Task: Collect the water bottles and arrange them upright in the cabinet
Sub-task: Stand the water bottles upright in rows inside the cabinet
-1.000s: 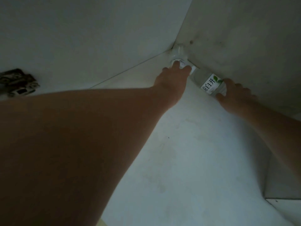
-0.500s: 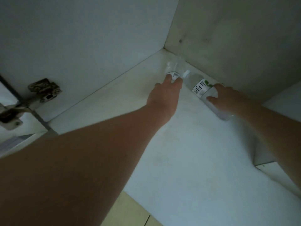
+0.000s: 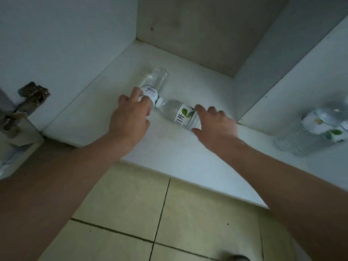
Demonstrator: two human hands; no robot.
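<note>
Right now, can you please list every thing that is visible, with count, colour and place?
clear plastic water bottles, lying: 2, white labels, on the left cabinet shelf, cap to cap; second one
clear plastic water bottles, right: a blurred group, count unclear, on the right compartment shelf
white cabinet: 1, open, divider between compartments
metal door hinge: 1, dark, on the left wall
beige floor tiles: several, dark grout, below
left hand: 1, grip on the far bottle
right hand: 1, grip on the near bottle

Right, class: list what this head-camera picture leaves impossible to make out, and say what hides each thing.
- Left hand: covers the near end of the left bottle.
- Right hand: hides the base of the labelled bottle.
- Right-compartment bottles: blurred, cut by the edge; count unclear.
</note>
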